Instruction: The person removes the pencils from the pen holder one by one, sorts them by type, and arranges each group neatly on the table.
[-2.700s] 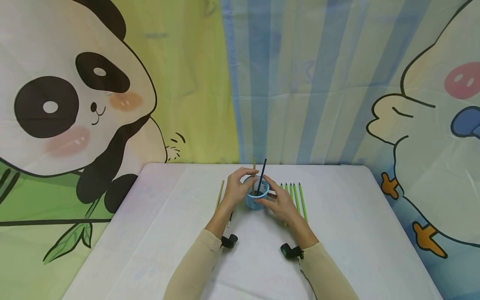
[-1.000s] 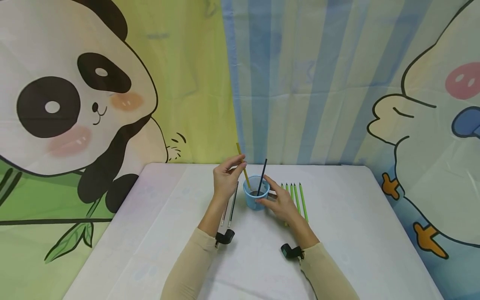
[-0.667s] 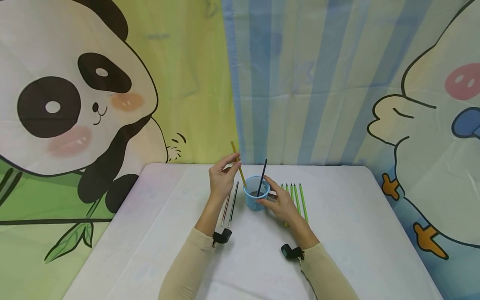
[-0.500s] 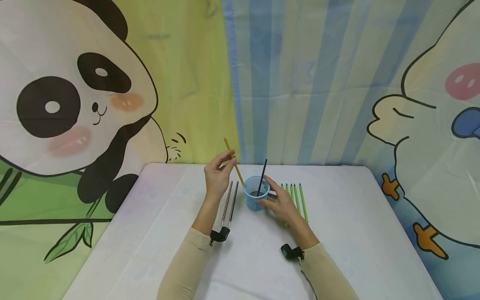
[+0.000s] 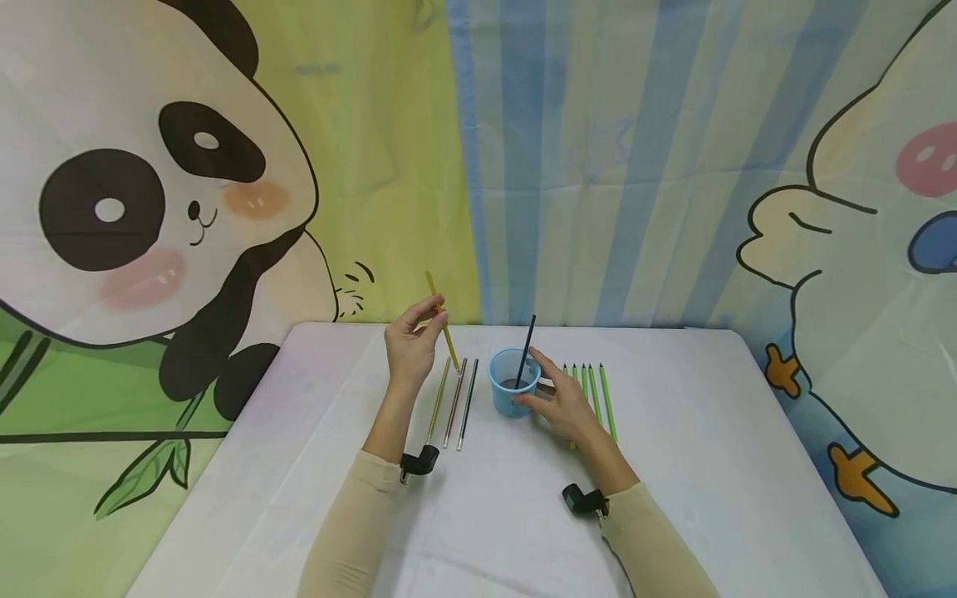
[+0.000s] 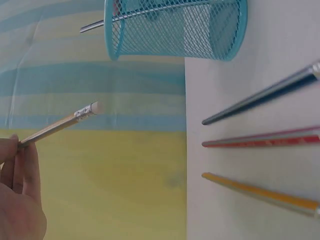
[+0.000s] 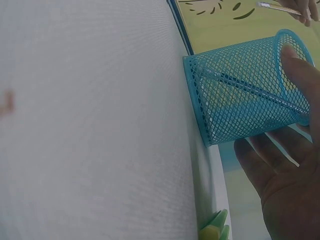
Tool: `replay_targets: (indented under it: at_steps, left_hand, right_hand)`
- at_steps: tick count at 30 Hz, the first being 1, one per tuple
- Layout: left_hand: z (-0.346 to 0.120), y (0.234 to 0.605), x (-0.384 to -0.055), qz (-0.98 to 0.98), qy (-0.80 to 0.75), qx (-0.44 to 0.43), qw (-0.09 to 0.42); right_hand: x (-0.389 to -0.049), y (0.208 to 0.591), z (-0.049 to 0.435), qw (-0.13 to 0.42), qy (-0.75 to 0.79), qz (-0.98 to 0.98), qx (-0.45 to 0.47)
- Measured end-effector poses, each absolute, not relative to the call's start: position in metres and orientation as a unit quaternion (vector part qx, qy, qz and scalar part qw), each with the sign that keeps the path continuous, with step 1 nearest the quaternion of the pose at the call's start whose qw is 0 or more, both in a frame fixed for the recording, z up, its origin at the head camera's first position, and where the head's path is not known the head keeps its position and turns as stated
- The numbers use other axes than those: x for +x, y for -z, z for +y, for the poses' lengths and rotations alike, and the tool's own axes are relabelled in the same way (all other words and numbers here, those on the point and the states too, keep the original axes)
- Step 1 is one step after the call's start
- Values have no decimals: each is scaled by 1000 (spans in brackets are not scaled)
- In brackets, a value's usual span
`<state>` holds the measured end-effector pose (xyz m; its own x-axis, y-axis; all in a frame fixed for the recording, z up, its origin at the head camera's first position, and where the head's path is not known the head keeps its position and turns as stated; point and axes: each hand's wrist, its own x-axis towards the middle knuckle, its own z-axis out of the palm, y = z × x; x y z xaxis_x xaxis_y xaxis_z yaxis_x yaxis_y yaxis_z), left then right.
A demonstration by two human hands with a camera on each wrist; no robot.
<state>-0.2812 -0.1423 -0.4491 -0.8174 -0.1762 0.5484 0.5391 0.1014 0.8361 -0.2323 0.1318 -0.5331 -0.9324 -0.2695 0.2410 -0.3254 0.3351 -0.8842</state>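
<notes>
My left hand (image 5: 411,353) pinches a yellow pencil (image 5: 449,340) near its middle, above the table and left of the pen holder. In the left wrist view, the pencil's white eraser end (image 6: 96,108) points away from the fingers. The light-blue mesh pen holder (image 5: 506,404) stands upright on the table. One dark pencil (image 5: 527,342) leans inside it. My right hand (image 5: 566,407) grips the holder from its right side, thumb and fingers around the wall. Below the left hand's pencil lie a yellow pencil (image 5: 439,401), a red pencil (image 5: 454,404) and a dark blue pencil (image 5: 468,404).
Several green pencils (image 5: 607,401) lie side by side just right of the holder, partly hidden by the right hand. A white cloth covers the table (image 5: 523,515). Behind its far edge hangs a printed curtain (image 5: 568,166).
My left hand has drawn the yellow pencil up out of the pen holder and carried it left, over the pencils lying there. My right hand stays on the holder.
</notes>
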Motion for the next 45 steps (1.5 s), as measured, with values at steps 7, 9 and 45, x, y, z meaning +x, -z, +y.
replay_targets:
  at_steps: [7,9,45]
  left_hand:
    - [-158,457,-281,-770,601,-101,186]
    - [-163,461,-281,-788,585,-92,170]
    - [-192,510,-278,-931,363,-38,-14]
  right_hand:
    - [-232,533,133,24,-550,-815,182]
    - [-232,534,133,24,-549,-815,182]
    - [-233,535,132,22,-547,-818,177]
